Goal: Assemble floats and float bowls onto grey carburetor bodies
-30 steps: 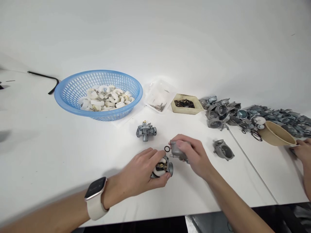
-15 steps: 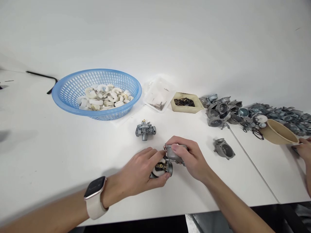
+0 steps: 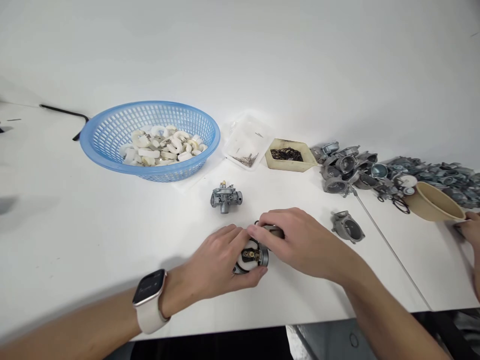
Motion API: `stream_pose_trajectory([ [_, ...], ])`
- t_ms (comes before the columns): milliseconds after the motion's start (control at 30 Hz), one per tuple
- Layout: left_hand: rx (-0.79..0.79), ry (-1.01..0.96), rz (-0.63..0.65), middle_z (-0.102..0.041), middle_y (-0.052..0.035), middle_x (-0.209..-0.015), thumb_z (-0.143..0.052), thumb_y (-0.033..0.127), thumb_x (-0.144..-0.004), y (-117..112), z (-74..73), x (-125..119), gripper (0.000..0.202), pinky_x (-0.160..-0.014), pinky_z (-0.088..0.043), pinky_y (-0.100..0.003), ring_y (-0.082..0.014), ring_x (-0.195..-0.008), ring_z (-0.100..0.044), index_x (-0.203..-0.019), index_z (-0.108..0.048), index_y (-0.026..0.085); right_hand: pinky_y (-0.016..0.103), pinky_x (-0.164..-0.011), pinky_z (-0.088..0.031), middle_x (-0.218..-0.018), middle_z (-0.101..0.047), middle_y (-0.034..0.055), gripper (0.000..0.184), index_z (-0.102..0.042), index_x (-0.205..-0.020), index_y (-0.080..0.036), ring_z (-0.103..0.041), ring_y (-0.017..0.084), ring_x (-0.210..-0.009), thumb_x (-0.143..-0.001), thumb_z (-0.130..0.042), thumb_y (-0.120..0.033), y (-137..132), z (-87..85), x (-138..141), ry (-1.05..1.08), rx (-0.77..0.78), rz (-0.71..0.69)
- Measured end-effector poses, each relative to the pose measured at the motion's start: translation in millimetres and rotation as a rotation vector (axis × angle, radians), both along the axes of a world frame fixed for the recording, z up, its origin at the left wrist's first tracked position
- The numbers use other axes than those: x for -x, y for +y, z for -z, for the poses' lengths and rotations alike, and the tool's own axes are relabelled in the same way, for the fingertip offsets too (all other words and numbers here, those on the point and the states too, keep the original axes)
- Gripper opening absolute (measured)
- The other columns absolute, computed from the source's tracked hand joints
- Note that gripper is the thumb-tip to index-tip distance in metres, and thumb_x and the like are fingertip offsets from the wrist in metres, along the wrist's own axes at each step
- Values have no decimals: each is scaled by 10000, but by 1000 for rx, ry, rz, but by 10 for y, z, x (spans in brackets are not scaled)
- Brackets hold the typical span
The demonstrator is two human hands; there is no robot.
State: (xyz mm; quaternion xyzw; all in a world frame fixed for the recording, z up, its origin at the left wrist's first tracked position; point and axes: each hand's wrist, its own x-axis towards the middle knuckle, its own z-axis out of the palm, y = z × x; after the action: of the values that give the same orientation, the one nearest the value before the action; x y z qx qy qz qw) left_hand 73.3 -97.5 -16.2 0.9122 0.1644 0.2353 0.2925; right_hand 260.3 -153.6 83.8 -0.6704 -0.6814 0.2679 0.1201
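Observation:
My left hand point(image 3: 225, 257) is closed around a carburetor body point(image 3: 264, 258) just above the table. Its open underside faces up, showing a white float point(image 3: 243, 264) and brass jets. My right hand point(image 3: 300, 240) grips a grey metal float bowl point(image 3: 275, 230), mostly hidden under the fingers, at the upper right of the body. The right fingertips meet the left ones over the body. Another carburetor body point(image 3: 226, 197) with brass tips rests on the table beyond my hands. A loose float bowl point(image 3: 348, 227) lies to the right.
A blue basket point(image 3: 90, 145) holds white floats. Beside it are a clear tray point(image 3: 236, 130) with small pins and a cream bin point(image 3: 285, 165) of black rings. Metal bowls point(image 3: 345, 164) are heaped at right, near a beige container point(image 3: 427, 205). Another person's hand point(image 3: 470, 230) is at the right edge.
My right hand has turned over the float bowl, covering most of it, and its fingertips have come closer to my left hand. The left hand keeps its hold on the carburetor body.

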Motion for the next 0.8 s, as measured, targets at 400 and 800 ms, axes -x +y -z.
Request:
stream_pose_trajectory([
  [400, -23, -8, -34, -659, -29, -866, -574, 395, -960, -13, 28, -19, 227, -695, -519, -391, -238, -770, -603, -1026, -501, 190, 298, -508, -249, -550, -513, -38, 388, -376, -643, -207, -376, 128, -496, -1002, -402, -350, 134, -99, 112, -337, 123, -63],
  [800, -125, -44, -13, -660, -49, -850, -331, 641, -1057, 11, 31, -45, 489, -634, -512, -377, -236, -704, -611, -1080, -486, 178, 296, -566, -254, -616, -544, -24, 373, -433, -693, -214, -408, 136, -542, -1018, -381, -390, 73, -89, 123, -312, 113, -14],
])
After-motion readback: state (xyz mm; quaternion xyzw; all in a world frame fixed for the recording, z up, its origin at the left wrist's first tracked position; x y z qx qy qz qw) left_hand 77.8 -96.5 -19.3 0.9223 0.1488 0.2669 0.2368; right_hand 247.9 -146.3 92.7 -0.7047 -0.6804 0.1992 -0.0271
